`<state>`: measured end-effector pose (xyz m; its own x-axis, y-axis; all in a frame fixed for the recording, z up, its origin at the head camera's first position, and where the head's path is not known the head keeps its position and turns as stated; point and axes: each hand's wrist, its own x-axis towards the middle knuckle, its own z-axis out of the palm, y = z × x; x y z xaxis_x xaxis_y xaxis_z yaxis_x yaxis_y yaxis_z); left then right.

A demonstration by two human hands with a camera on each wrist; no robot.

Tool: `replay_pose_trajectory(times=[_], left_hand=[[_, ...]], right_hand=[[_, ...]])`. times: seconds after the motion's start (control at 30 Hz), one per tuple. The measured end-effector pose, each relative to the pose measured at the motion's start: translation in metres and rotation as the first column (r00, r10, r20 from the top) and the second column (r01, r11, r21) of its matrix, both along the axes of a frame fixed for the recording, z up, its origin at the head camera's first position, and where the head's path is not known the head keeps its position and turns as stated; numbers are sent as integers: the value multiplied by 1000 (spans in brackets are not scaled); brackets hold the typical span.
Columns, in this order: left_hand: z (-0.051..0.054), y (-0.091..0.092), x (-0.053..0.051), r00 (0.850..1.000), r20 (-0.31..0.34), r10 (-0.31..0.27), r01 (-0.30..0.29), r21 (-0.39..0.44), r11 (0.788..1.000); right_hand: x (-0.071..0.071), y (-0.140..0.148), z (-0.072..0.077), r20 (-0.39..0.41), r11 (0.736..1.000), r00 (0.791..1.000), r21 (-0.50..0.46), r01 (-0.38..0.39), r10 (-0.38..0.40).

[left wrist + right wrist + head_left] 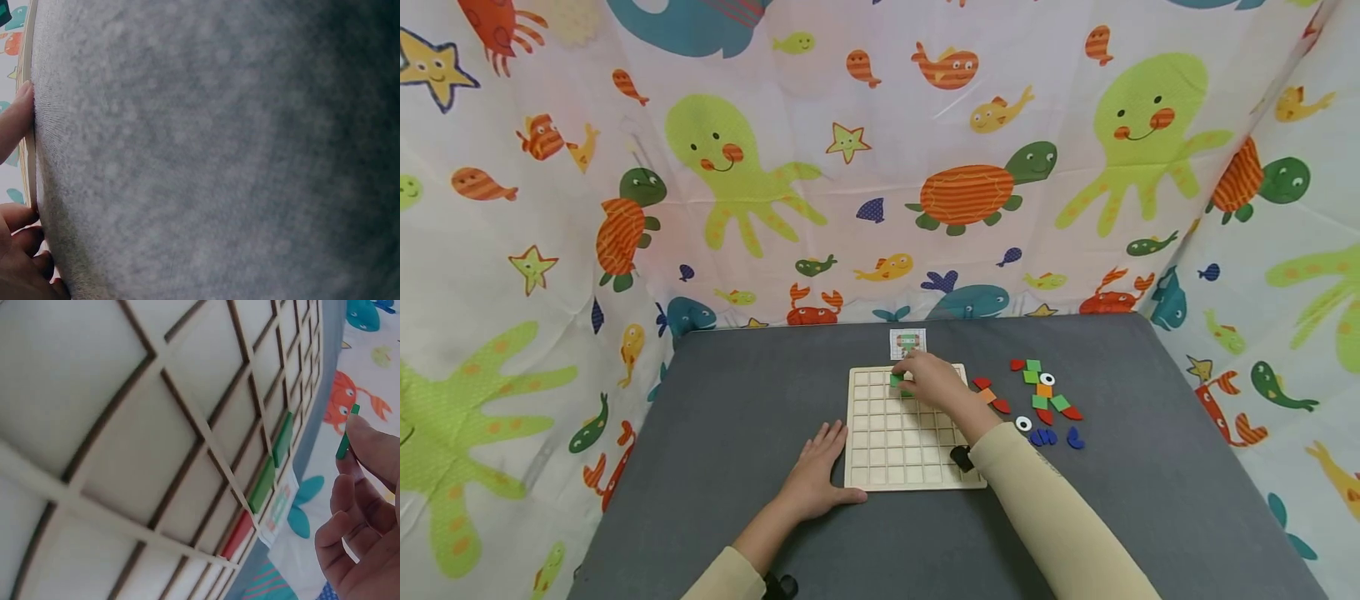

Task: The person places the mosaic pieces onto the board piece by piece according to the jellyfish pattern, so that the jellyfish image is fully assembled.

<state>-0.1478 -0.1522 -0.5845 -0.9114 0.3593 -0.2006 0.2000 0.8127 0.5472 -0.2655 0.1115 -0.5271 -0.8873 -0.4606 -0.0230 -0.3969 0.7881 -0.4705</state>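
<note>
My right hand [931, 379] is over the far rows of a pale wooden grid board [872, 450]. Between thumb and fingers it pinches a thin green square tile [348, 432], raised off the board. In the right wrist view, a red piece [238, 536], a green tile [262, 485] and another green tile [283, 439] sit in cells along one side of the board. My left hand [814, 473] lies at the board's left edge, fingers extended and thumb by the near corner. The left wrist view shows its fingers [15, 122] against the board's edge.
A small printed picture card [907, 342] lies just beyond the board. Right of the board are scattered loose pieces: green squares [1030, 377], orange squares [1044, 390], red pieces [1074, 412], white rings [1023, 423] and blue curved pieces [1075, 437]. A sea-animal curtain [865, 183] hangs behind the grey table [737, 392].
</note>
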Motion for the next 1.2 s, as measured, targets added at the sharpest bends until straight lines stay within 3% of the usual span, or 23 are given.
replay_pose_trajectory(times=[0.23, 0.47, 0.67, 1.0, 1.2], left_hand=[[2, -3, 0, 1000, -6, 1, -1, 3, 1000], [2, -4, 0, 1000, -12, 2, -2, 3, 1000], [-1, -2, -1, 1000, -12, -3, 3, 3, 1000], [-5, -1, -1, 1000, -3, -11, 11, 8, 1000], [-3, -2, 0, 1000, -6, -6, 6, 10, 1000]], right_hand=[[-9, -13, -12, 64, 998, 998, 58, 2, -5], [-7, -20, -15, 63, 992, 998, 123, 5, -13], [-8, -21, -19, 85, 993, 996, 119, 18, -29], [-5, -25, -14, 55, 988, 998, 156, -4, -4], [2, -17, -2, 33, 994, 999, 106, -3, -1]])
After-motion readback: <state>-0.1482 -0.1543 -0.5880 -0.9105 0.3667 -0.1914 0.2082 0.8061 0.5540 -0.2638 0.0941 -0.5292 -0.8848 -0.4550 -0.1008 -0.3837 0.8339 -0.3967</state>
